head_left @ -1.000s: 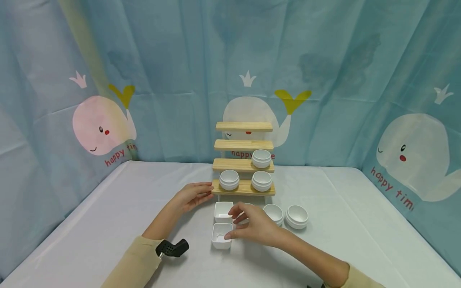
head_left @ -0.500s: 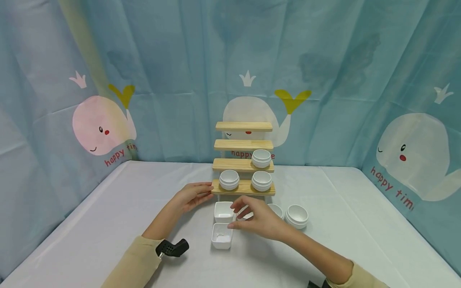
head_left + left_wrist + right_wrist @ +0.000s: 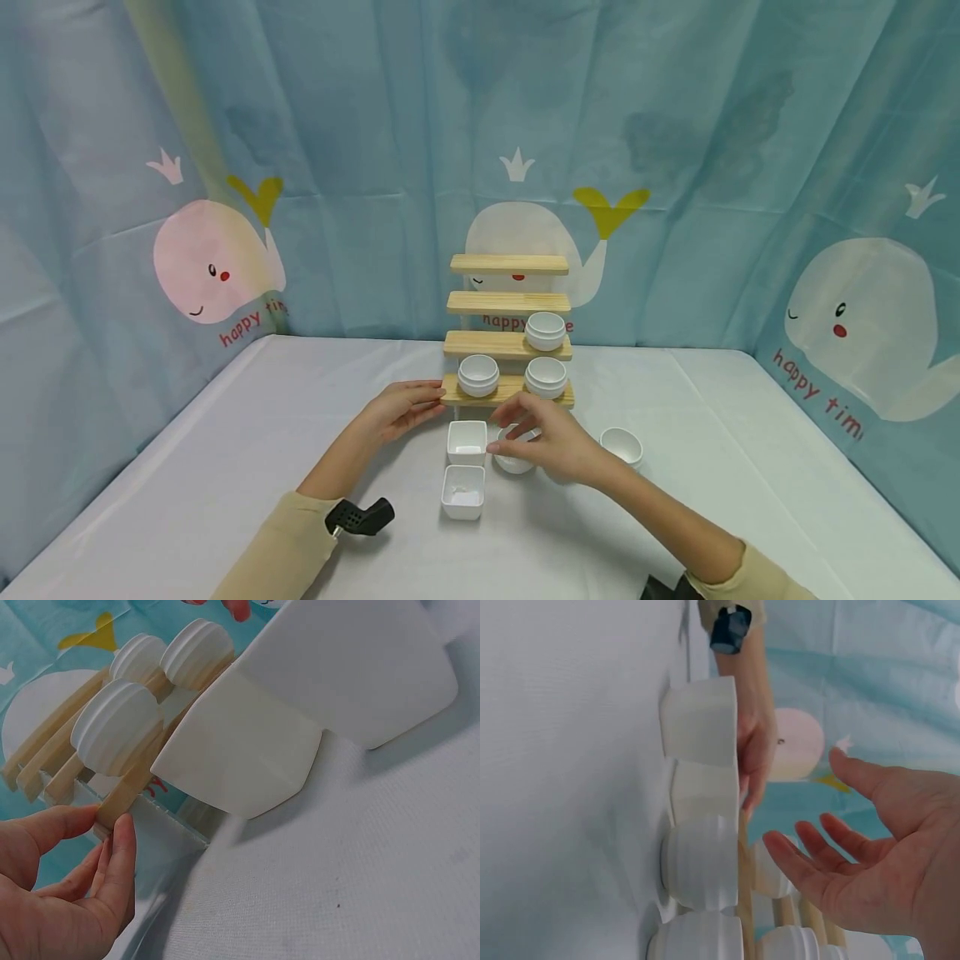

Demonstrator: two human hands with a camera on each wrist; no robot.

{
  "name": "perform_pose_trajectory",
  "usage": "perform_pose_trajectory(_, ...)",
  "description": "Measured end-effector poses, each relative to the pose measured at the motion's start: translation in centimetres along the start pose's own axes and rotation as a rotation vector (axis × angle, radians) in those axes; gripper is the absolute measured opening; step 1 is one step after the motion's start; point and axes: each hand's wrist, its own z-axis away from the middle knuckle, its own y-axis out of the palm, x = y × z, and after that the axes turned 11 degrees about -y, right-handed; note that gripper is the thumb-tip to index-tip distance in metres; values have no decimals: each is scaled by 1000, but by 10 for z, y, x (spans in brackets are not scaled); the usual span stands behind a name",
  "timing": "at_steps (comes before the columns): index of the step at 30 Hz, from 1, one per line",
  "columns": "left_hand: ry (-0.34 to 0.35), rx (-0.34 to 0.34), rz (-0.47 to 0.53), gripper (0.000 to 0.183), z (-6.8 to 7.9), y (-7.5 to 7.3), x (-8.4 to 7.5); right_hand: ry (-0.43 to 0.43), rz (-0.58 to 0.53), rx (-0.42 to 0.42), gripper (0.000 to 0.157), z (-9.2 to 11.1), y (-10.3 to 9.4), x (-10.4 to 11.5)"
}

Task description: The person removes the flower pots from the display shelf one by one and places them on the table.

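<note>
My left hand [image 3: 405, 410] pinches the left end of the lowest board [image 3: 124, 791] of a tiered wooden display stand [image 3: 508, 302], thumb on one side and fingers on the other. Over the table just before the stand, my right hand [image 3: 885, 847] hovers with fingers spread and nothing between them. Beneath it, partly hidden, is a round white bowl [image 3: 514, 464]. Left of that bowl stand two square white bowls, one behind the other: the rear one [image 3: 467, 442] and the front one [image 3: 462, 492].
Two ribbed round white bowls, left [image 3: 477, 376] and right [image 3: 546, 377], sit on the lowest board. Another bowl [image 3: 545, 331] stands on the second board's right end. Farther right on the white table [image 3: 750, 467] is one more round bowl [image 3: 622, 447]. A whale-print curtain [image 3: 360, 167] hangs behind.
My right hand has drifted up and rightward, off the front square bowl and over the round bowls. It now covers the middle-right round bowl. My left hand has stayed on the board.
</note>
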Motion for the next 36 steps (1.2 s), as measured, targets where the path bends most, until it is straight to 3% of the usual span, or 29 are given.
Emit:
perform_pose_trajectory(14,2,14,-1,51,0,0,0,18,58,-91,40,-2,-23,-4)
perform_pose_trajectory(36,-9,0,-16,52,0,0,-2,111,-5,-185,45,-3,-48,-8)
